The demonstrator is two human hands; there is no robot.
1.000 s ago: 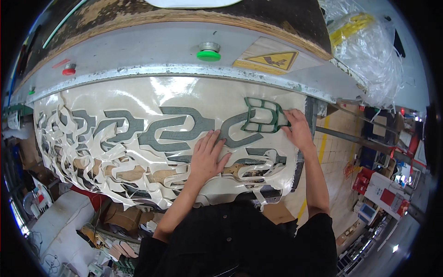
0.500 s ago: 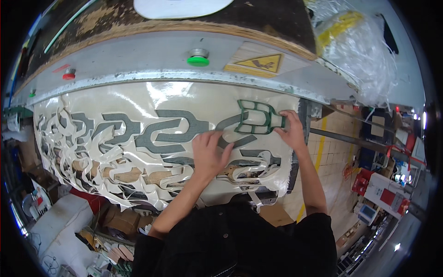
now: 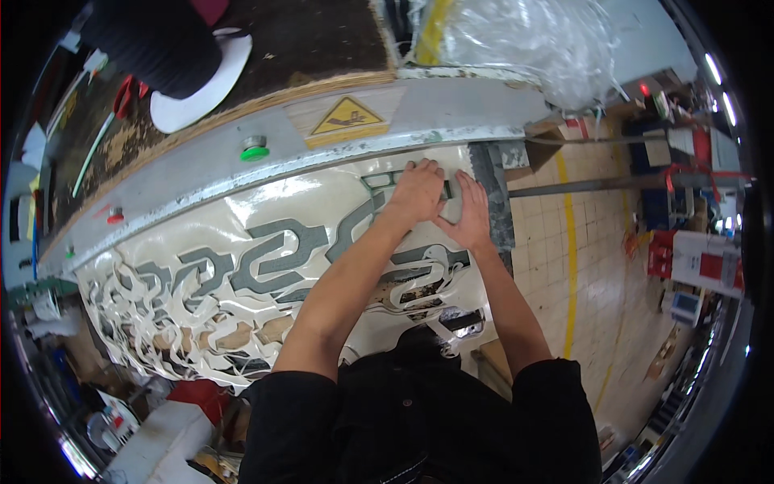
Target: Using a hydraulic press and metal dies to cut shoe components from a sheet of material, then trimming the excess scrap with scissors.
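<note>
A green-edged metal cutting die (image 3: 379,181) lies on a glossy cream sheet (image 3: 230,208), close to the sheet's upper right end. My left hand (image 3: 417,192) covers the die's right part, its fingers bent over the frame and hiding much of it. Just to the right rests my right hand (image 3: 471,214), fingers stretched out and thumb apart, beside the die's right end. Left of both hands, forked openings (image 3: 278,254) cut through the sheet show a dark grey surface. Curled cream offcuts (image 3: 161,302) hang together along the sheet's near left side.
Beyond the sheet runs a grey metal beam with a green button (image 3: 255,152), a red button (image 3: 115,215) and a yellow warning sign (image 3: 348,115). On the wooden top above stands a black cylinder (image 3: 157,48). Clear plastic wrap (image 3: 532,48) bulges at the upper right.
My left hand has moved from the sheet onto the cutting die. My right hand has shifted close beside it. The view has turned, so the scene lies tilted and further left.
</note>
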